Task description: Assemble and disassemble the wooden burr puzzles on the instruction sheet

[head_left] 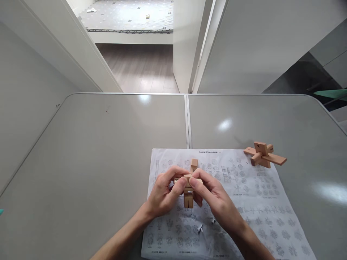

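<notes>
Between my two hands, above the printed sheet, is a wooden burr puzzle (188,200) made of crossing blocks. My left hand (166,189) pinches it from the left, thumb and fingers closed on the upper blocks. From the other side my right hand (214,191) grips the same puzzle with its thumb against the front. One block points toward me with a dark mark on its face, and another wooden block (194,163) shows beyond the fingertips. My fingers hide much of the middle.
An instruction sheet (260,202) with many small diagrams lies under my hands. At its upper right corner stands an assembled three-piece wooden cross puzzle (261,155) with numbered pieces. Small torn paper bits (200,229) rest on the sheet. The grey table (94,162) has a metal seam.
</notes>
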A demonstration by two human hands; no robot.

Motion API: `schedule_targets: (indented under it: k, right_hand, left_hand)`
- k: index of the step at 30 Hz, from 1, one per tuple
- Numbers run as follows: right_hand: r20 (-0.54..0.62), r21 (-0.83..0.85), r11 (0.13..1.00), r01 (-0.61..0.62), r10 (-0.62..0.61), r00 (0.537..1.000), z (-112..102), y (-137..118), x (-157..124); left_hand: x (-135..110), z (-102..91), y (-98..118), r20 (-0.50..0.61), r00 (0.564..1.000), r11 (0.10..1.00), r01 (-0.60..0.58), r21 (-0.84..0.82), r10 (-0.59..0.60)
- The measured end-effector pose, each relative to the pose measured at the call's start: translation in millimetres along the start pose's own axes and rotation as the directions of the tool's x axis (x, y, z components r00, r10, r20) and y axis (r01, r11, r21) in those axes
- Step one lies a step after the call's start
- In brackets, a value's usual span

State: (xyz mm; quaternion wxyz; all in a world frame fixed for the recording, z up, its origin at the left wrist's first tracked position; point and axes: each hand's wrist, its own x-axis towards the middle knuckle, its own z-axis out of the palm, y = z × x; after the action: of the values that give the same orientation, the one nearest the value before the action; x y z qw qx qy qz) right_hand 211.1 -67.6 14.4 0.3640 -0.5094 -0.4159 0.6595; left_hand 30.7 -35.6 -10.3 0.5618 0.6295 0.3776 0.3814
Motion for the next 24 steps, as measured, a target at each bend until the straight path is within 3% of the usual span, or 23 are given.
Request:
schedule_targets:
  k: [9,16,21,24]
  right_hand:
    - [-0.013,0.112,0.991,-0.069,0.071,0.997,4.1,-2.9,-0.4]
    - [-0.062,0.031,0.998,-0.049,0.051,0.997,-0.8,-4.0,2.5]
    - [-0.128,0.041,0.999,-0.027,0.032,0.991,1.2,-3.6,1.0]
    - [-0.159,0.063,0.998,-0.032,0.042,0.986,2.3,-2.7,0.1]
  left_hand:
    - [0.4,0.0,-1.0,-0.041,0.998,0.988,0.055,0.143,-0.050]
    - [0.8,4.3,-0.5,-0.031,0.979,0.974,0.199,-0.109,-0.203]
    - [-1.4,4.9,-0.3,0.120,0.989,0.969,0.116,-0.217,-0.092]
    - [-2.8,5.6,-2.2,0.116,0.990,0.981,0.094,-0.168,-0.075]
